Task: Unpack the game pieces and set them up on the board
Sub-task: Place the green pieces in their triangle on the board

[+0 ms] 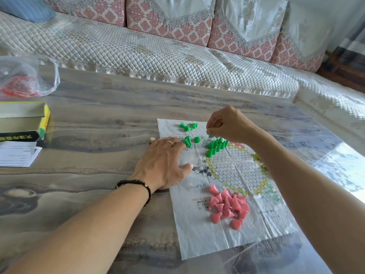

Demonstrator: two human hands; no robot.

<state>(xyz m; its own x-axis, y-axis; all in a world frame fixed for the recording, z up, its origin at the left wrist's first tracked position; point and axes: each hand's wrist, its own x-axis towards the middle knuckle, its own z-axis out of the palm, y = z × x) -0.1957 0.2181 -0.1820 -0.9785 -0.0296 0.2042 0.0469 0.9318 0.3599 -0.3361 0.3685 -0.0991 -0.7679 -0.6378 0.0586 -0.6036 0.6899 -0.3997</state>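
Right grip [212,133] pinches a green piece [211,136] at the green cluster's [216,146] twelve o'clock edge for placing; left grip [164,161], spread flat, steadies the board [197,234].

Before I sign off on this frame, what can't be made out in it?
- Head view: the green piece under the right hand is mostly hidden by the curled fingers.
- Contents of the plastic bag: red shapes blurred by the film and cut off by the left edge.
- Print on the board sheet is too small to read.
- The box is cut off at the left edge.
- The sheet's corner under the left hand is covered.
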